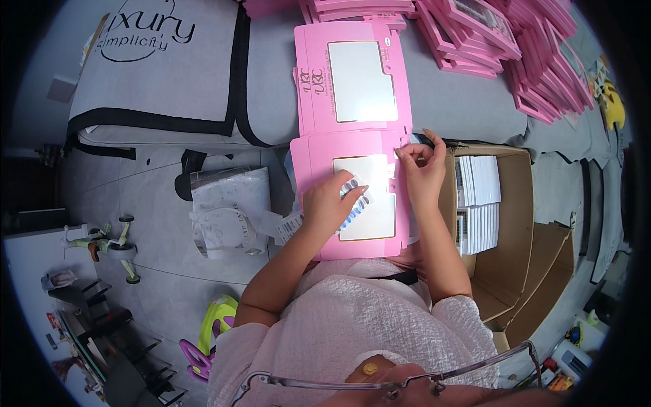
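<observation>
Across my lap lies a flat pink cardboard box blank [315, 241] with a pale window panel [373, 227]. My left hand [327, 203] is closed on a sticker sheet [354, 216] with rows of small oval patches, held over that panel. At the blank's right edge, beside a small notch, my right hand [426, 169] has thumb and index finger pinched together while the other fingers curl loosely. Whatever is between those fingertips is too small to name. A second pink blank [315, 61] with a similar window lies beyond, flat on the grey sofa.
Right of me stands an open cardboard carton [512, 271] with stacks of white packets [478, 180]. Pink box frames [468, 34] are piled on the grey sofa [447, 102] at the far right. A clear plastic bag [227, 210] and a toy bike [122, 251] are on the left floor.
</observation>
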The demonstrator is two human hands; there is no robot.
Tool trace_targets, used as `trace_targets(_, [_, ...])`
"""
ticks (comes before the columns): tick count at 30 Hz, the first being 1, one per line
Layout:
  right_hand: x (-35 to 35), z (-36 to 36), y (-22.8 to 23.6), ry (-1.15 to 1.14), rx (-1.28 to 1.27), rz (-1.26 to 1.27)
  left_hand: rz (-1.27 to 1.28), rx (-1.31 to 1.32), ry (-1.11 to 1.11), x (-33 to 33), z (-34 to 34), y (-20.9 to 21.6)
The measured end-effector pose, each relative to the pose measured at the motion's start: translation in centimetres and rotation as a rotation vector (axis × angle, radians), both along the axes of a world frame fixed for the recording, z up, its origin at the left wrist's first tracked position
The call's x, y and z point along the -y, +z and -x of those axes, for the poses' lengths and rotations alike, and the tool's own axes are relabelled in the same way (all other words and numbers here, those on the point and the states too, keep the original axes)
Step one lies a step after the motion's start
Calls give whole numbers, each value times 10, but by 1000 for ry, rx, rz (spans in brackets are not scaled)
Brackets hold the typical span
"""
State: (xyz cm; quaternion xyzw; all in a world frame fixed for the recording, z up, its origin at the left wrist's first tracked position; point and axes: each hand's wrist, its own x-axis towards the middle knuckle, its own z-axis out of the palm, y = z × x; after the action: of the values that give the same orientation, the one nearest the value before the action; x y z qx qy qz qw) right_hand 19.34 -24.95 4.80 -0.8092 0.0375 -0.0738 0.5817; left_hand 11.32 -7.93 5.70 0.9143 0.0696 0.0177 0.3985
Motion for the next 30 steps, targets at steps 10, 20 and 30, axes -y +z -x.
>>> trace_targets(10, [-3,-22,-5,-24,102,283,11,-14,-69,-2,1,1])
trace_targets(20, [23,82,14,253,41,414,312,-148,-389,-40,35,15])
trace_targets(30, [20,62,41,166,36,-7,605,-175,-348,-44,42,24])
